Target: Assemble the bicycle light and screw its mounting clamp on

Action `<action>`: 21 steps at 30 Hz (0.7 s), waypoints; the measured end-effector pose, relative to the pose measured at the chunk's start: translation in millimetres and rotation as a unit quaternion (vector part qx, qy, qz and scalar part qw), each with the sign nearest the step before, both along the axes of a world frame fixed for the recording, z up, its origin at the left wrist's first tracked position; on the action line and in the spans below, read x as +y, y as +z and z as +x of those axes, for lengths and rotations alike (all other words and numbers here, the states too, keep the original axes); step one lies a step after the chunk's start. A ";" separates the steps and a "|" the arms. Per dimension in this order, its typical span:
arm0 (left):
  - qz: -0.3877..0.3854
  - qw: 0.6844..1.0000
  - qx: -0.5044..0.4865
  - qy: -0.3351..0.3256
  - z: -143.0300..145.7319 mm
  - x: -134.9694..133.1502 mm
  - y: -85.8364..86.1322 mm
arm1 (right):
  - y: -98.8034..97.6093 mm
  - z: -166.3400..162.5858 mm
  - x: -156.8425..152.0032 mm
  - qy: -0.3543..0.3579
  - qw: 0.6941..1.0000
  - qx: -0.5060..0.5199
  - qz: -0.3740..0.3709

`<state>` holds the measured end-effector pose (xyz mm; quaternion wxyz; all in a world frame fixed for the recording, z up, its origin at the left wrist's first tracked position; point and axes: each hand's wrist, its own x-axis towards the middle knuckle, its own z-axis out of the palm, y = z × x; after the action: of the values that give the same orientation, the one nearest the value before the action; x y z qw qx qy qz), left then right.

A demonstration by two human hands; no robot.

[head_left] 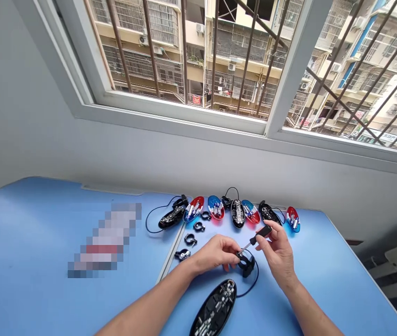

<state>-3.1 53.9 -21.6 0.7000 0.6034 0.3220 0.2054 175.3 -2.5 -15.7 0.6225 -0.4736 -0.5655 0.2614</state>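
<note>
On the blue table (26,224), just behind the hands, a row of oval red-and-blue lenses (215,207) and black oval bases (237,213) lines the far edge. Four black ring clamps (190,240) trail down beside the left hand (215,254). That hand pinches a glossy black bracket (246,267), joined by a thin wire (250,288) to an oval circuit board (214,310) lying nearer the person. The right hand (278,252) grips a small black-handled screwdriver (259,232), its metal tip at the bracket. Smooth tabletop runs from the right forearm to the table's right edge.
</note>
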 end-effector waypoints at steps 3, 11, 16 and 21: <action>0.009 1.000 0.002 -0.012 -0.9 2.0 1.0 | 3.1 4.0 -0.2 -0.002 1.000 -0.004 0.002; 0.012 1.000 -0.001 -0.021 -1.7 3.3 -1.8 | 9.7 8.9 -6.1 -0.018 0.999 -0.032 0.021; 0.017 1.000 -0.002 -0.016 -1.6 2.8 -2.3 | 7.6 10.3 -6.7 -0.024 0.996 -0.077 0.048; 0.018 1.000 -0.004 -0.012 -1.7 2.5 -1.5 | 7.8 10.7 -7.6 -0.027 0.994 -0.093 0.058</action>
<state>-4.8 56.4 -23.2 0.6926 0.6191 0.3080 0.2055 186.0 -10.1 -7.9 0.6004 -0.4737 -0.6226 0.1660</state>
